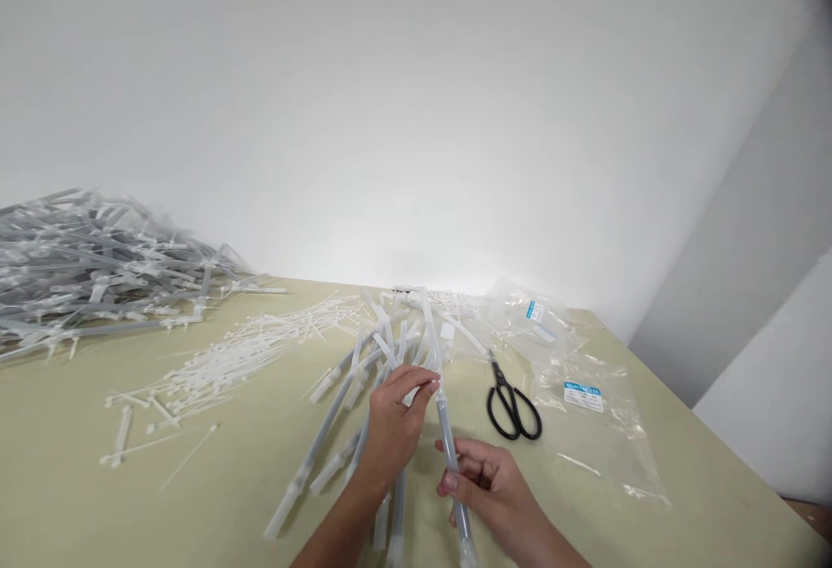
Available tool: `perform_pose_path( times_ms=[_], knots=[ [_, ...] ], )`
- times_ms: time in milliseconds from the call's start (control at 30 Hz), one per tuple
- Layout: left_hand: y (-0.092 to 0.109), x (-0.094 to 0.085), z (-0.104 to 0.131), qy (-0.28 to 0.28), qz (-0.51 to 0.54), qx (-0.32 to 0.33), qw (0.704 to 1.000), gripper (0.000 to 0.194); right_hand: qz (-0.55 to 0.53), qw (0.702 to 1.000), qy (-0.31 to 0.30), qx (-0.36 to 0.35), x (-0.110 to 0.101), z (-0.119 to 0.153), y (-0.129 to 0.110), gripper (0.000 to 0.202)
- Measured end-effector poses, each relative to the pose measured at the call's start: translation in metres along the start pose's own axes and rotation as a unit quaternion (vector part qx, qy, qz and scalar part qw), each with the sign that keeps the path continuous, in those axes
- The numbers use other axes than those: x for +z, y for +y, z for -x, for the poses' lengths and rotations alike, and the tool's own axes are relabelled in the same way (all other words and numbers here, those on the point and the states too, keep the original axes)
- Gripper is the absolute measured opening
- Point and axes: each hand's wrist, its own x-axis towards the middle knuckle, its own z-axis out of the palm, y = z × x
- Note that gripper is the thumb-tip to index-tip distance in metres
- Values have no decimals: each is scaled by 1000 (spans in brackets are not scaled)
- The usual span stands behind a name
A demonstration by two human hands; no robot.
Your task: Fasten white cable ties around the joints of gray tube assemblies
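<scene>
A long translucent plastic tube [445, 421] with a joint partway along it stands nearly lengthwise before me. My left hand [398, 416] pinches at the joint, thumb and forefinger together; whether a small part sits between them I cannot make out. Lower down, my right hand [484, 486] is closed around the tube with thumb and fingers. Beside my left hand lie several similar jointed tubes [330, 419], partly hidden by my forearm. White cable ties [240, 351] are spread in a loose bundle further left.
A large heap of tube assemblies [97, 269] fills the back left. Black-handled scissors [513, 408] lie to the right of the tube. Clear plastic bags with blue labels [583, 396] cover the table's right side. A white wall [416, 117] rises behind the greenish table [214, 516].
</scene>
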Motion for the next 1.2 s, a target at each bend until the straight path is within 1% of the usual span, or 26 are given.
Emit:
perform_pose_path(
  times_ms=[67,133,200,267,333,400,533,600,700,800,867,933,1033,1100,1200],
  knots=[
    [0,1,0,-3,20,-12,1000,13,-5,1000,2,0,0,-1,1,46],
    [-1,2,1,-3,78,-51,996,13,-18,1000,18,-7,1,-2,2,47],
    [-3,3,0,5,169,-112,979,20,-27,999,42,-18,1,-3,2,47],
    [-4,3,-1,16,246,-165,955,27,-26,997,68,-29,0,-4,2,48],
    [-5,2,-2,19,283,-193,939,27,-19,995,87,-37,-2,-4,2,47],
    [-4,3,-3,3,297,-208,932,24,-13,994,100,-41,-3,-4,2,47],
    [-2,8,0,-73,281,-233,928,25,-11,991,116,-58,-7,-5,3,46],
    [-2,12,3,-111,256,-234,931,26,-7,990,122,-73,-10,-7,3,45],
    [-2,16,6,-166,232,-209,935,23,3,987,140,-85,-14,-11,0,44],
    [-2,18,8,-209,249,-201,924,22,13,982,169,-86,-17,-13,-6,42],
    [-3,19,9,-225,265,-211,914,23,16,980,178,-87,-19,-14,-10,39],
    [-2,20,9,-236,262,-213,911,24,16,980,173,-94,-20,-15,-11,38],
    [1,20,10,-259,242,-193,915,22,19,978,174,-112,-24,-17,-9,37],
    [4,20,10,-268,222,-178,920,20,23,974,190,-119,-27,-19,-7,39],
    [4,19,11,-268,179,-163,932,17,40,968,217,-120,-32,-21,-5,43]
  ],
)
